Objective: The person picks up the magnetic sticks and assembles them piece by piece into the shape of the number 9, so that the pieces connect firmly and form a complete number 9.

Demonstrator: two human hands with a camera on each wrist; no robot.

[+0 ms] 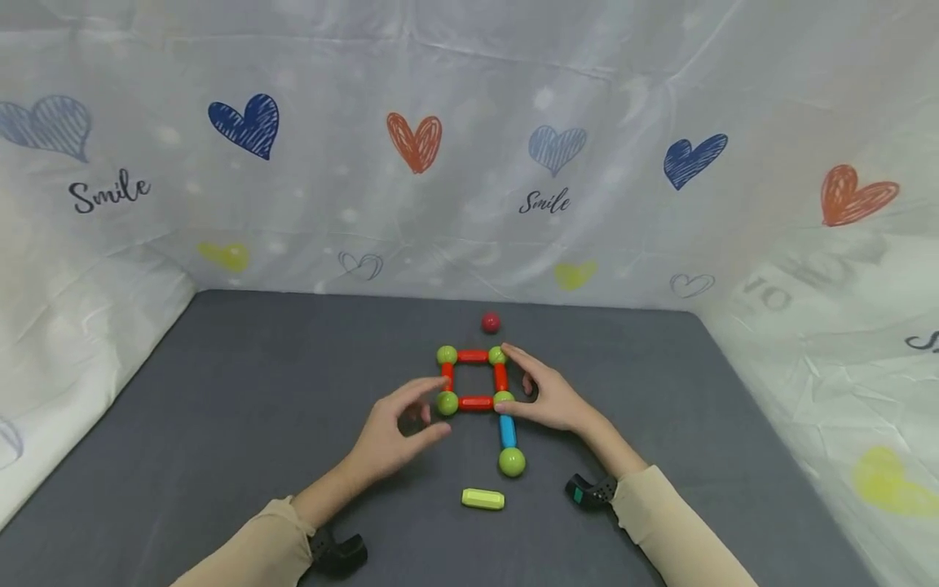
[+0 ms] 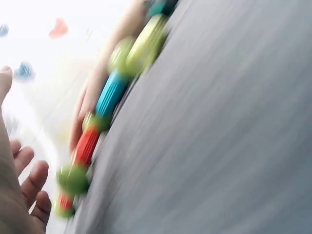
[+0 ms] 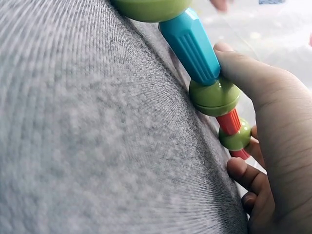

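Observation:
On the dark grey table lies a square of red rods (image 1: 473,356) with green balls (image 1: 447,403) at its corners. From its near right corner a blue rod (image 1: 508,432) runs toward me, ending in another green ball (image 1: 512,462). My right hand (image 1: 552,399) holds the square's right side, thumb at the near corner ball and index finger at the far one. Beside the left side is my left hand (image 1: 387,430), its thumb and fingers spread apart; the index fingertip is close to the left red rod, and I cannot tell whether it touches.
A yellow-green rod (image 1: 482,499) lies loose on the near part of the table. Beyond the square sits a red ball (image 1: 491,323). A white cloth printed with hearts (image 1: 414,143) hangs behind the table (image 1: 279,359). Dark straps with devices (image 1: 591,492) are on both wrists.

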